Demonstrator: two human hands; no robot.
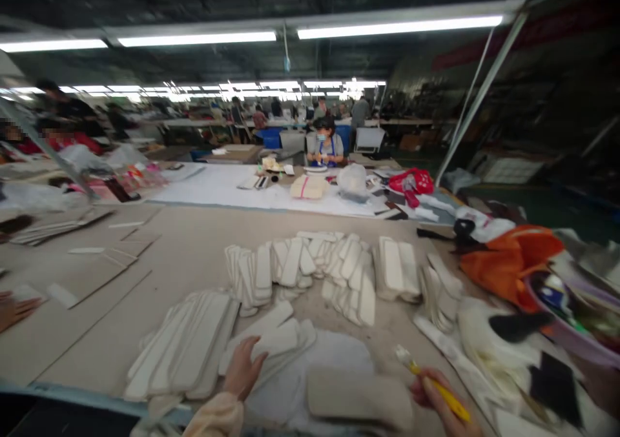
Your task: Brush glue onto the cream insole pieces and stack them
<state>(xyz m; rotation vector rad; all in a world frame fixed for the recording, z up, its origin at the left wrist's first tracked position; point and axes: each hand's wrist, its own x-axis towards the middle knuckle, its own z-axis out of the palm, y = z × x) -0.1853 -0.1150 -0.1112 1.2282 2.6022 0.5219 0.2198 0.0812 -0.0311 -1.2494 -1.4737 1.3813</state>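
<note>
My left hand point(242, 369) lies with fingers stretched on a stack of pale flat elongated pieces point(271, 343) near the table's front edge. My right hand point(438, 401) is closed round a yellow-handled brush point(429, 379), its pale bristles pointing up and left. Between the hands lies a grey padded piece point(358, 395) on a white sheet point(334, 359). More pale pieces lie fanned out in piles point(334, 269) farther back and in a stack point(186, 343) to the left.
An orange bag point(508, 263) and a purple basin point(576, 340) crowd the right side. Cardboard sheets point(101, 269) lie at left, where another person's hand point(14, 308) rests. A seated person point(324, 146) works at the far end, with others behind.
</note>
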